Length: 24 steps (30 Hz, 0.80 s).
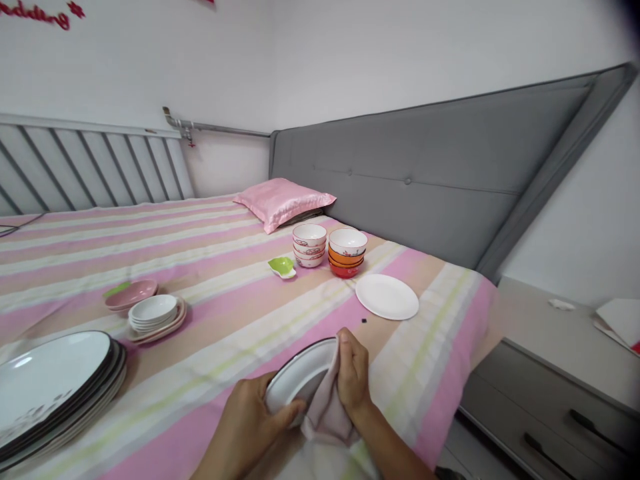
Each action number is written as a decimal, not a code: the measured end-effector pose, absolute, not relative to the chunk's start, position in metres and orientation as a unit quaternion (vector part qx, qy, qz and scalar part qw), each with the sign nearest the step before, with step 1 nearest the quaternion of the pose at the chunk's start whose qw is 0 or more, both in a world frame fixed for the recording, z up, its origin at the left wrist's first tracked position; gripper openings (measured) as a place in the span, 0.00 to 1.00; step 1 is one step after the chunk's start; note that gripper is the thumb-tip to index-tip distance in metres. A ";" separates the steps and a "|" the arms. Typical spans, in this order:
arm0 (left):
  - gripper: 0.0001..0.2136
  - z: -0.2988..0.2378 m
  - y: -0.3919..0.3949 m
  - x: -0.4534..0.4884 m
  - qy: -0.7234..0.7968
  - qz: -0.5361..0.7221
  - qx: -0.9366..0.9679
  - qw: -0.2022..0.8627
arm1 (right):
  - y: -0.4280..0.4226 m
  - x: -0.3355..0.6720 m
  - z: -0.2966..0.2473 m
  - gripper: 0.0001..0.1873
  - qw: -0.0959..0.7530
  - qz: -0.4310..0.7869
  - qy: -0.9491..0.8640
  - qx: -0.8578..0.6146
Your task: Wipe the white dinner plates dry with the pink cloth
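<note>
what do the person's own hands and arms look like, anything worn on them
The left hand and right hand are ungloved, with no ring, watch or bracelet showing. No sleeve or clear marking shows on either arm within the frame.

High on the white wall (120, 73) to my left, I can read "edding" in red script lettering (37, 16), its beginning cut off.

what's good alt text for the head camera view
A person's left hand holds a dish and the right hand holds a cloth against its edge, over a striped bed. Beyond are bowl stacks, a white plate and a pink pillow; stacked plates sit at left.
</note>
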<state>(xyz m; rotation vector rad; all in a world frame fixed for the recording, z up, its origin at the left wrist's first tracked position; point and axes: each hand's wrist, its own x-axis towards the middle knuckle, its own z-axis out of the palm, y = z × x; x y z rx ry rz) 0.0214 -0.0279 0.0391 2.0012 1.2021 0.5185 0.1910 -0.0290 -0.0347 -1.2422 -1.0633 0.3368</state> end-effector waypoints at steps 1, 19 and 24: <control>0.14 0.040 -0.027 0.021 0.466 0.204 0.779 0.366 | -0.028 0.190 -0.037 0.20 0.676 0.165 -0.448 -0.562; 0.13 0.043 -0.033 0.026 0.424 0.200 0.750 0.467 | -0.059 0.190 0.030 0.17 0.472 -0.060 -0.635 -0.609; 0.16 0.029 -0.030 0.020 0.436 0.274 0.795 0.322 | -0.058 0.174 0.027 0.15 0.440 -0.098 -0.686 -0.572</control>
